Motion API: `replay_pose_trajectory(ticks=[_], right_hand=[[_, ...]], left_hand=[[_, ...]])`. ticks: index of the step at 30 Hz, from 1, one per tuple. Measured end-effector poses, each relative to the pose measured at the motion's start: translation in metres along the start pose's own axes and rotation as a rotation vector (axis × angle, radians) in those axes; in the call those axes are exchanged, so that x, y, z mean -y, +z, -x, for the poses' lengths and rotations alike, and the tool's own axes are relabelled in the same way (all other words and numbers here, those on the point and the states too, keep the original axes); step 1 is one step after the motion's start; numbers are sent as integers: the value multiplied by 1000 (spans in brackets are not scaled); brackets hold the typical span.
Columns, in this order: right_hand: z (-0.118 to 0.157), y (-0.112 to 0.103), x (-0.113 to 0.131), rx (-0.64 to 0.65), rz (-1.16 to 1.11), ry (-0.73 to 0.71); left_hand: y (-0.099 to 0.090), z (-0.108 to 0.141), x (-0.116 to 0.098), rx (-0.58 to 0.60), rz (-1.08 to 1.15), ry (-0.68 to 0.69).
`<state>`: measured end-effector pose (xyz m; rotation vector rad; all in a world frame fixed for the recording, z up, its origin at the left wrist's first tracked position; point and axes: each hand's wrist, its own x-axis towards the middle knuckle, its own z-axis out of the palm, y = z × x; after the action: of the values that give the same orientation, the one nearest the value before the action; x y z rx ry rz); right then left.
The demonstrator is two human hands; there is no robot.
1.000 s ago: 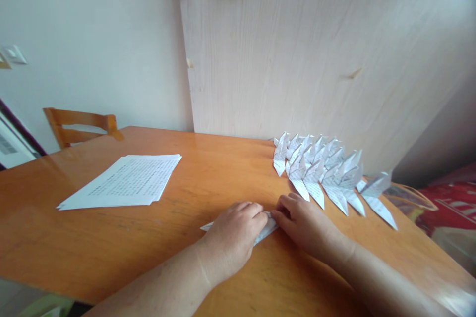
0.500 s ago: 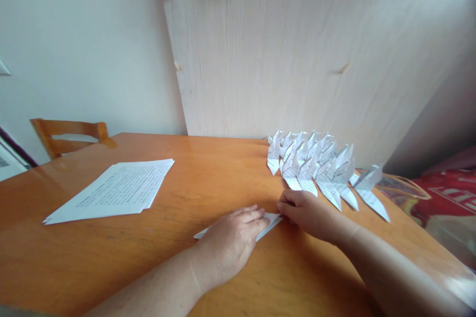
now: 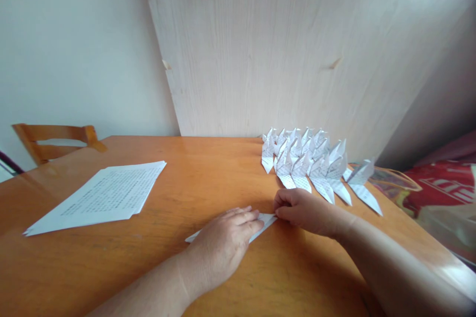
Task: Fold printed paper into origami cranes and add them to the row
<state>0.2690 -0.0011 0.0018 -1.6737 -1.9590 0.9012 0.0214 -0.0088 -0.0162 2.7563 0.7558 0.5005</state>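
Observation:
A folded piece of white paper [image 3: 263,230] lies on the wooden table in front of me, narrow and pointed at both ends. Across its middle my left hand [image 3: 232,235] rests flat with fingers stretched out, covering much of it. At the paper's right tip, my right hand [image 3: 297,210] is closed, thumb and forefinger pinching the point. Behind my right hand stand several folded paper figures [image 3: 318,166] in close rows, printed with text, with raised pointed parts and flat tails toward me.
A stack of printed sheets [image 3: 104,193] lies on the left of the table [image 3: 208,168]. A wooden chair [image 3: 55,133] stands beyond the far left corner. Pale board [image 3: 241,59] rises behind the table. Red packaging [image 3: 442,183] and clear plastic sit past the right edge.
The camera view has shifted slightly, so most things appear a little further left. Both hands keep nearly the same position on the folded paper.

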Motion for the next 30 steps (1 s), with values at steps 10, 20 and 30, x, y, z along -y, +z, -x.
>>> replay_pose_trajectory(ticks=[10,20,30], right_hand=[[2,9,7,-6,49,-118],[15,20,23,79,124,-145],[21,30,36,110,44,-193]], left_hand=[[-9,2,-2,79,-30,-14],[-18,5,15,0,-85,-100],[-14,1,24,-44,-10,-129]])
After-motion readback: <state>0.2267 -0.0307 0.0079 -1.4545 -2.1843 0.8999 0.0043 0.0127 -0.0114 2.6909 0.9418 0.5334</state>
